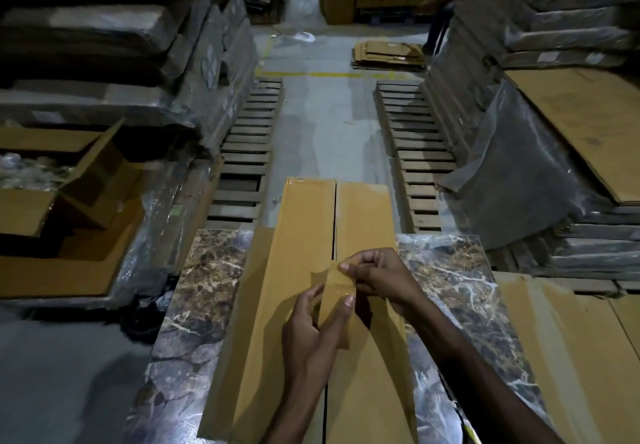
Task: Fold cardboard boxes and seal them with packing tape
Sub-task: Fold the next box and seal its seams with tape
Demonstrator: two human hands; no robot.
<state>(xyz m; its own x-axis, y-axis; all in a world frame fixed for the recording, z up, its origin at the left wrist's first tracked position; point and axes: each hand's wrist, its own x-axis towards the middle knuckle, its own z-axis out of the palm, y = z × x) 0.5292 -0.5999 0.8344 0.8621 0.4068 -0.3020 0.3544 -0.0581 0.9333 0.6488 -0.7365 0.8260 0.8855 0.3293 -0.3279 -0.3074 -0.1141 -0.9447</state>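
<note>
both hands pinch a strip of tape [337,286] above the box [304,270], which lies flat along the middle of the worktop [446,281]: left hand [313,333] low, right hand [377,279] at the top edge. the tape looks thin, limp and sticky, best held by its ends; the box looks light but stiff.

We list: tan-brown cardboard box [304,270]; glossy brown tape strip [337,288]; table top [201,288] in dark brown marble pattern with white veins; grey floor [322,114] with yellow line [311,74].
</note>
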